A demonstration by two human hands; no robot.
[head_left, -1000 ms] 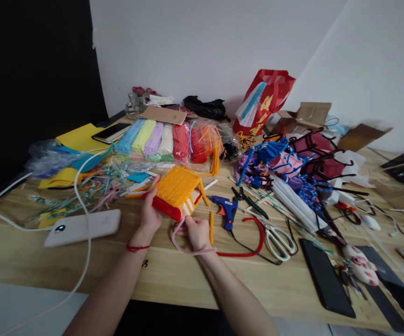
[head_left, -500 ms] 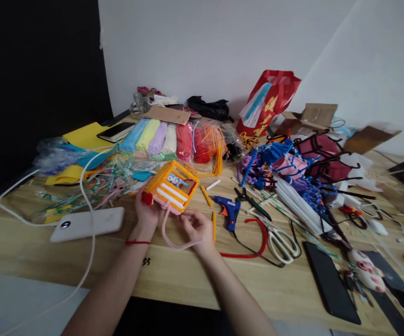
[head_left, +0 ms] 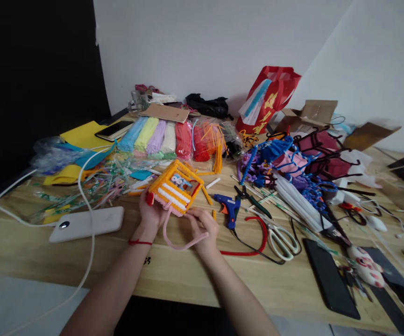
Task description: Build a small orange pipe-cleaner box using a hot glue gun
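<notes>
My left hand (head_left: 152, 212) grips a small box-shaped house made of pipe cleaners (head_left: 177, 186) from its left and underside. The house is tilted, orange-framed with white stripes, a small blue-and-white picture inside and a red bit at its left corner. From its pink lower edge hangs a curved pink pipe cleaner (head_left: 173, 243), whose free end lies across my right hand (head_left: 203, 228). The bent fingers of that hand press together at the house's lower right corner; their tips are partly hidden. Close by lie cut orange pipe cleaner pieces (head_left: 207, 194).
Right of my hands lie a blue glue gun (head_left: 229, 207), pliers (head_left: 254, 201), scissors (head_left: 283, 240) and a red pipe cleaner (head_left: 263, 238). A white power bank (head_left: 88, 225) with a cable lies left. Bagged pipe cleaner bundles (head_left: 156, 137) and a red bag (head_left: 270, 100) stand behind.
The house has shifted slightly right and turned a little, showing more of the picture inside. My right hand moved slightly right and up with it, and the pink pipe cleaner's end rose.
</notes>
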